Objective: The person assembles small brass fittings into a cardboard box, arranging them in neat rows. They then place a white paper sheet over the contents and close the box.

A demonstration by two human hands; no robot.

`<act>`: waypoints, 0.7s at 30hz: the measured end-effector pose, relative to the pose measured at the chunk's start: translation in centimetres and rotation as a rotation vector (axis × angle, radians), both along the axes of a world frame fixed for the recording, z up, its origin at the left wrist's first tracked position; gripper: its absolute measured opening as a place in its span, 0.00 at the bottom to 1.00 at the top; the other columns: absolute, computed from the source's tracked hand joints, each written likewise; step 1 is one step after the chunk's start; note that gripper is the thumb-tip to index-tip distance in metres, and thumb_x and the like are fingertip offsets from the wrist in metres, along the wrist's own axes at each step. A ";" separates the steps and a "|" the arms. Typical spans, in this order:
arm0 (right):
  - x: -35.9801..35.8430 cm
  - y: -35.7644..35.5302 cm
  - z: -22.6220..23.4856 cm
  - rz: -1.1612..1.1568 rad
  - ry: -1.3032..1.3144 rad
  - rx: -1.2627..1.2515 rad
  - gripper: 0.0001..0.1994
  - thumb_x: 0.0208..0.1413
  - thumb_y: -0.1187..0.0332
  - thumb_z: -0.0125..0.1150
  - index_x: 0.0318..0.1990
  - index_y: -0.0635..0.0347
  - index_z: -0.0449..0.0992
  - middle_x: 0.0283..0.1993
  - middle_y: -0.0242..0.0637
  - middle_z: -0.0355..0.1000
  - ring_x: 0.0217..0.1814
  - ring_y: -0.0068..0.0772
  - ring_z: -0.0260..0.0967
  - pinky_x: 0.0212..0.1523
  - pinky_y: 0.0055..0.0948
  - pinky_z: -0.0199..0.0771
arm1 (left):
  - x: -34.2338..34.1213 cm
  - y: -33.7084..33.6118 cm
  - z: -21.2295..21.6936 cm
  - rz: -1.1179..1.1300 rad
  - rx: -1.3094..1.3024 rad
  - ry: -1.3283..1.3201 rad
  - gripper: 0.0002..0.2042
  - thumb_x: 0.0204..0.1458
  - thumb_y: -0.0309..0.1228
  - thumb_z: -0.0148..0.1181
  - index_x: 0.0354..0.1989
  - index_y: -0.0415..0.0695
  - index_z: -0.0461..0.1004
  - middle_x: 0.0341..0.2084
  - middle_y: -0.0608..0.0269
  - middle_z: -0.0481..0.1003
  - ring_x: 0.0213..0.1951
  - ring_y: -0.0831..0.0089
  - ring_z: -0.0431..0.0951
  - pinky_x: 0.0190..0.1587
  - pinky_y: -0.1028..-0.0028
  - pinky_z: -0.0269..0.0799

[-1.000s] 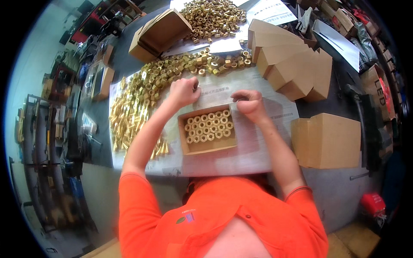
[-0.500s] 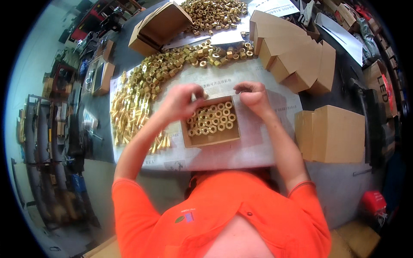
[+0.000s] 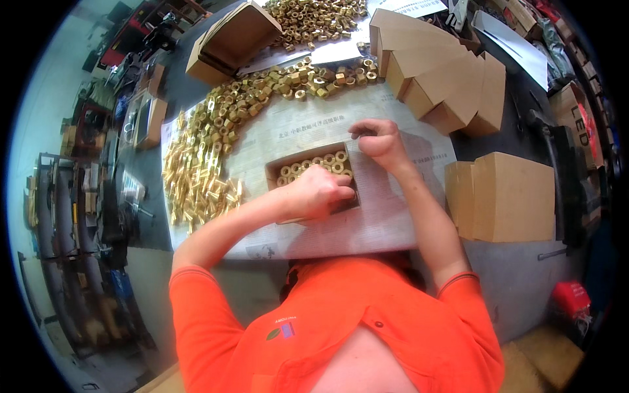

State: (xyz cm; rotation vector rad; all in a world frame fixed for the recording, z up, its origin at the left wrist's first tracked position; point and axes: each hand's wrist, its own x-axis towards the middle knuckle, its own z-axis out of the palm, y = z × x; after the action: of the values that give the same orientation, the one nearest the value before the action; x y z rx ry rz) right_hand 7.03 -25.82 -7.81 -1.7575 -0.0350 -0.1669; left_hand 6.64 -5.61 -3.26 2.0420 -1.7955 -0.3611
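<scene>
A small open cardboard box (image 3: 280, 159) sits before me on the paper-covered table, with rows of brass hex nuts (image 3: 321, 161) standing on end inside. Over the near right part of the box is my left hand (image 3: 318, 191), its fingers bent together and pointing down inside. The hand hides whatever its fingertips hold, and the nuts beneath it. My right hand (image 3: 381, 143) hovers just off the box's far right corner, apart from it. Its fingers are curled in with darkened tips, and I cannot make out anything between them.
Loose brass nuts (image 3: 262, 92) spread in a band behind the box, with slim brass fittings (image 3: 196, 173) at the left. Another nut pile (image 3: 314, 23) lies farther back, beside an open carton (image 3: 236, 39). Cardboard boxes (image 3: 432, 72) stand at right, more boxes (image 3: 511, 196) nearer.
My left hand has come down and right, from the box's far edge to its near right part. My right hand stays almost in place. The whole view has shifted slightly.
</scene>
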 end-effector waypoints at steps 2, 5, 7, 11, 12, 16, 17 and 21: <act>0.0 0.0 -0.1 0.007 0.002 0.007 0.14 0.37 0.73 0.52 0.34 0.65 0.79 0.27 0.39 0.77 0.31 0.23 0.73 0.36 0.21 0.73 | 0.5 0.0 -0.5 -0.031 0.035 -0.048 0.09 0.36 0.27 0.59 0.29 0.45 0.71 0.22 0.60 0.67 0.23 0.59 0.72 0.23 0.62 0.66; 0.1 -0.1 -0.4 0.020 -0.001 0.006 0.14 0.37 0.73 0.52 0.33 0.65 0.79 0.27 0.38 0.77 0.31 0.23 0.73 0.36 0.21 0.73 | 0.6 -0.4 -0.2 -0.030 0.085 -0.076 0.08 0.36 0.27 0.59 0.26 0.45 0.70 0.21 0.60 0.67 0.23 0.59 0.72 0.24 0.62 0.67; 0.3 -0.1 -0.8 0.026 -0.009 0.009 0.14 0.37 0.73 0.52 0.33 0.64 0.79 0.27 0.38 0.76 0.30 0.23 0.73 0.35 0.21 0.72 | 0.6 -0.4 -0.4 -0.025 0.055 -0.073 0.07 0.36 0.28 0.60 0.25 0.45 0.68 0.20 0.60 0.67 0.23 0.59 0.72 0.24 0.62 0.67; 0.2 -0.1 -0.4 0.019 0.014 -0.014 0.14 0.37 0.73 0.52 0.33 0.64 0.79 0.27 0.37 0.76 0.30 0.23 0.72 0.35 0.21 0.72 | 0.3 -0.3 0.3 0.050 0.065 -0.026 0.08 0.38 0.29 0.62 0.27 0.45 0.70 0.21 0.60 0.70 0.25 0.59 0.74 0.25 0.63 0.68; 0.2 -0.1 -0.3 0.020 0.015 -0.014 0.14 0.37 0.73 0.52 0.33 0.64 0.79 0.27 0.37 0.76 0.31 0.22 0.72 0.35 0.21 0.72 | 0.5 -0.3 0.8 0.119 0.041 0.056 0.08 0.39 0.29 0.63 0.28 0.45 0.72 0.22 0.60 0.72 0.26 0.59 0.75 0.26 0.64 0.69; 0.1 -0.2 -0.2 0.025 0.002 0.012 0.14 0.37 0.73 0.51 0.33 0.64 0.79 0.27 0.37 0.76 0.31 0.22 0.72 0.35 0.21 0.72 | 4.4 0.1 2.6 0.569 -0.110 0.094 0.06 0.44 0.28 0.64 0.31 0.42 0.76 0.23 0.58 0.76 0.24 0.65 0.78 0.26 0.69 0.71; 0.2 -0.1 -0.2 0.025 -0.002 0.009 0.14 0.37 0.73 0.52 0.33 0.65 0.79 0.27 0.36 0.76 0.31 0.22 0.72 0.35 0.21 0.72 | 6.4 0.6 2.5 0.616 -0.154 -0.042 0.06 0.46 0.28 0.62 0.32 0.42 0.77 0.22 0.58 0.77 0.23 0.69 0.77 0.26 0.70 0.71; 0.3 0.1 0.0 0.024 0.011 -0.014 0.14 0.37 0.73 0.52 0.33 0.65 0.79 0.27 0.36 0.76 0.31 0.21 0.72 0.35 0.20 0.72 | 12.7 1.5 0.1 0.926 -0.043 -0.130 0.12 0.47 0.34 0.61 0.38 0.44 0.77 0.26 0.56 0.78 0.27 0.63 0.78 0.34 0.67 0.73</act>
State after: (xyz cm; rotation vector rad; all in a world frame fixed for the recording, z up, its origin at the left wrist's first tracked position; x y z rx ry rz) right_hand 7.31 -25.68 -7.85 -1.7713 -0.0493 -0.1397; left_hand 19.35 -4.06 -3.13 2.6191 -0.7295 0.0895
